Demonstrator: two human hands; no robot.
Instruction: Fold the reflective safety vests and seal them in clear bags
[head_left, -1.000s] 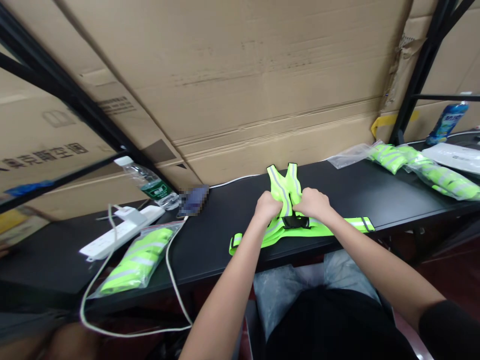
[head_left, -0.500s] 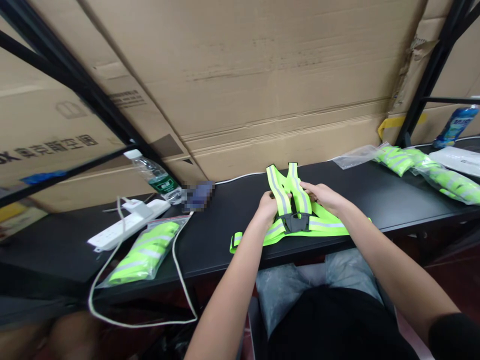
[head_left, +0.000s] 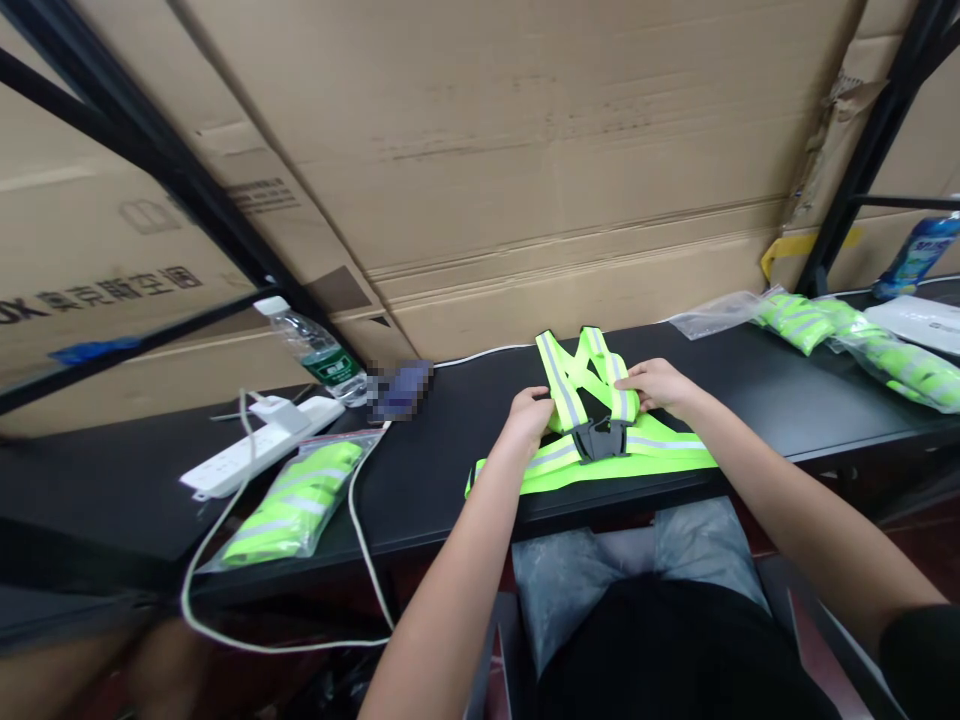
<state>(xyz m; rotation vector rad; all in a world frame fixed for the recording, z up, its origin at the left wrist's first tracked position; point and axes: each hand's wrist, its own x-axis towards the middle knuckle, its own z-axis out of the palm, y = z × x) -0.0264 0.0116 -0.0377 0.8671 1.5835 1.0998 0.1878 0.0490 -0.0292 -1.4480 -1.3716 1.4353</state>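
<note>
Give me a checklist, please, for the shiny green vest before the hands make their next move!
1. Left hand touching the reflective vest: ok.
2. Left grip firm: cannot tell, fingers partly hidden.
3. Right hand pinching the vest: ok.
4. Black buckle fully clicked: cannot tell.
5. Water bottle apart from the vest: ok.
6. White cable all on the tabletop: not ok, it loops over the front edge.

both hands on green harness
</note>
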